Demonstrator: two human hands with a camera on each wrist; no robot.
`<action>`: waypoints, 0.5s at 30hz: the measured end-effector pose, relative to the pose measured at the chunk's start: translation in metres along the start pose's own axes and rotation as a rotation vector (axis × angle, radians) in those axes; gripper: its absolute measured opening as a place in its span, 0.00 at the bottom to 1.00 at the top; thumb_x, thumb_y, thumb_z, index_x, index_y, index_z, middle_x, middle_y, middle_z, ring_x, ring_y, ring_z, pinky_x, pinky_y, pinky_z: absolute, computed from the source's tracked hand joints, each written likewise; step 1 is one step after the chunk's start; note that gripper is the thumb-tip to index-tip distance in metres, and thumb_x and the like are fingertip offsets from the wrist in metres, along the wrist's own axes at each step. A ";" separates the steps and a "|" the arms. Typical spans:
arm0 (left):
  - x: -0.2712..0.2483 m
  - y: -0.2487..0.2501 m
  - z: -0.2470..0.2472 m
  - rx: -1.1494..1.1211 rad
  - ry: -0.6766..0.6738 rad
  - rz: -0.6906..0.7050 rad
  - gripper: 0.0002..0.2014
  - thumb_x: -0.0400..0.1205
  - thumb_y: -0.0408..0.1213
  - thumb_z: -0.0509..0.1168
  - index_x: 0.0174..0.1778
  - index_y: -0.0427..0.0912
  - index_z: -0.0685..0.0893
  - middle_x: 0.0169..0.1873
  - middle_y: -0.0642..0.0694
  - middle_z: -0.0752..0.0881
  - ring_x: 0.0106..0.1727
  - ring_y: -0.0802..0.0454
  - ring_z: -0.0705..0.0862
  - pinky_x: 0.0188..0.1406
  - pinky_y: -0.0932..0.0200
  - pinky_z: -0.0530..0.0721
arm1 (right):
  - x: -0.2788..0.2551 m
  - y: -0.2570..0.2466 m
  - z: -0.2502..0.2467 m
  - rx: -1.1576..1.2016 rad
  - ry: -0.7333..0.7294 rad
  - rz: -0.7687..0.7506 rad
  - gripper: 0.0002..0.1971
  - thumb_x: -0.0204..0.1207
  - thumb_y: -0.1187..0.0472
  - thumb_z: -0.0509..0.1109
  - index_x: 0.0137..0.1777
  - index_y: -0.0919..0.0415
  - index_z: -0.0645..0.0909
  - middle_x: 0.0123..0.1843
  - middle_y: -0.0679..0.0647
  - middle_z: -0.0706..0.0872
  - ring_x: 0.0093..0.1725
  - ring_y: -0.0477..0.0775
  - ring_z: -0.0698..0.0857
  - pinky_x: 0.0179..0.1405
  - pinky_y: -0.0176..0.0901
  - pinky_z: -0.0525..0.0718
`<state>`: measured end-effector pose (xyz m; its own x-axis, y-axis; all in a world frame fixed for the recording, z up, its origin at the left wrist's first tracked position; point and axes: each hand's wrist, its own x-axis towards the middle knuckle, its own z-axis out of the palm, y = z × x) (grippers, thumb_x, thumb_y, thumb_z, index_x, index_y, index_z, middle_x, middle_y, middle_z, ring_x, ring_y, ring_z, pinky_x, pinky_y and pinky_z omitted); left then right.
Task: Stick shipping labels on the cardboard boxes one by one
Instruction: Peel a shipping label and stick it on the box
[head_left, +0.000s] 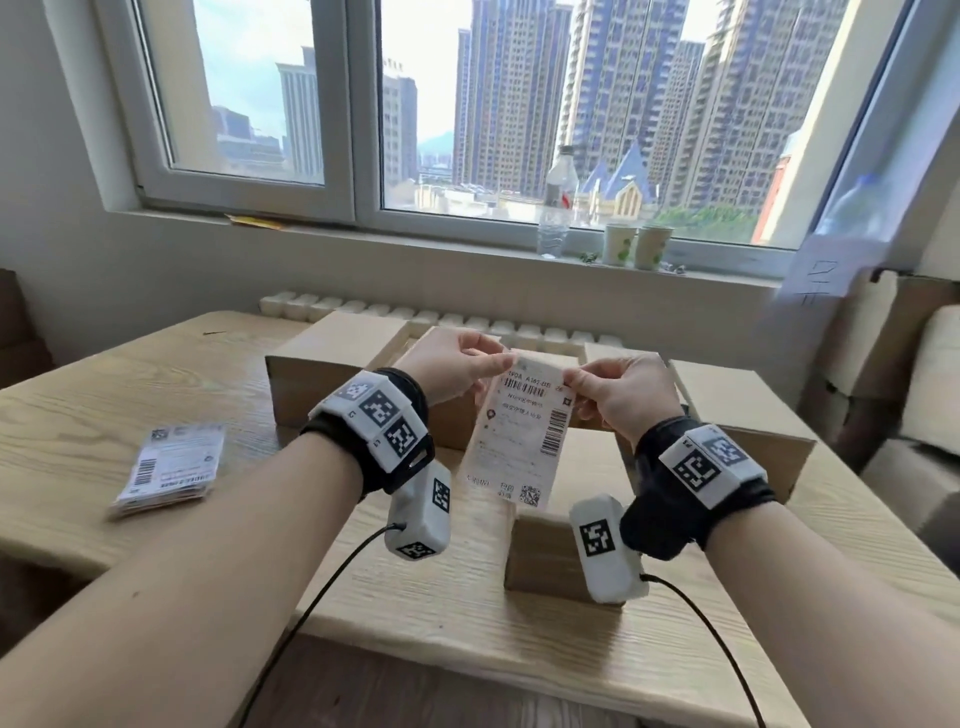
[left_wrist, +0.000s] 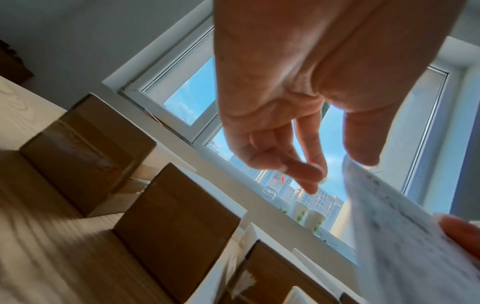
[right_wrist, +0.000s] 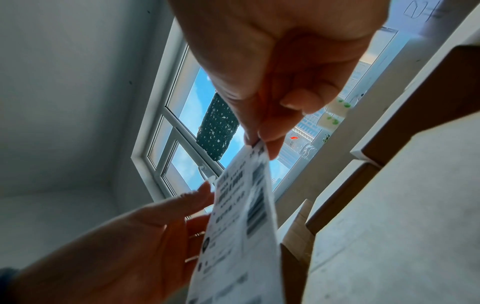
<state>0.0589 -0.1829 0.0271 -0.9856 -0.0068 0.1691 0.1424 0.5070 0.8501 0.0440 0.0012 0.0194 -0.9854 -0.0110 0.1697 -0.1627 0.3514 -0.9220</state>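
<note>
A white shipping label (head_left: 519, 441) with barcodes hangs upright in the air above the table. My left hand (head_left: 496, 364) pinches its top left corner and my right hand (head_left: 576, 382) pinches its top right corner. In the right wrist view the right hand (right_wrist: 262, 142) nips the label (right_wrist: 239, 236) between thumb and forefinger. In the left wrist view the label (left_wrist: 394, 236) is blurred beside the left thumb. Plain cardboard boxes stand below: a small near one (head_left: 545, 556), one at the back left (head_left: 332, 364) and one at the right (head_left: 753, 415).
A stack of labels (head_left: 171, 465) lies on the wooden table (head_left: 156, 374) to the left. A water bottle (head_left: 556, 208) and two paper cups (head_left: 636, 244) stand on the windowsill. More cartons (head_left: 893, 338) are piled at the right. Cables trail from both wrist cameras.
</note>
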 end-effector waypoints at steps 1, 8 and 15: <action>0.001 0.003 0.002 0.000 0.008 0.016 0.12 0.78 0.45 0.68 0.52 0.42 0.84 0.36 0.53 0.87 0.31 0.60 0.81 0.29 0.72 0.77 | 0.000 0.001 -0.003 0.008 0.001 0.002 0.08 0.74 0.61 0.74 0.35 0.62 0.85 0.31 0.56 0.88 0.22 0.44 0.82 0.28 0.37 0.87; 0.006 0.008 0.011 -0.009 0.030 0.009 0.07 0.80 0.37 0.67 0.46 0.36 0.83 0.36 0.46 0.85 0.31 0.59 0.79 0.21 0.74 0.77 | 0.001 0.005 -0.012 0.029 0.080 -0.025 0.07 0.69 0.62 0.79 0.37 0.64 0.84 0.32 0.55 0.87 0.21 0.41 0.80 0.16 0.28 0.75; 0.010 0.008 0.005 -0.108 0.109 -0.014 0.06 0.81 0.40 0.67 0.43 0.40 0.81 0.35 0.48 0.86 0.31 0.58 0.82 0.23 0.70 0.78 | 0.000 -0.013 -0.003 -0.058 0.014 -0.165 0.04 0.68 0.62 0.79 0.37 0.57 0.87 0.34 0.51 0.89 0.30 0.47 0.86 0.29 0.37 0.83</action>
<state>0.0496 -0.1747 0.0337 -0.9726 -0.1092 0.2051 0.1437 0.4109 0.9003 0.0460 -0.0004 0.0321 -0.9448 -0.0603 0.3222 -0.3187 0.3991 -0.8597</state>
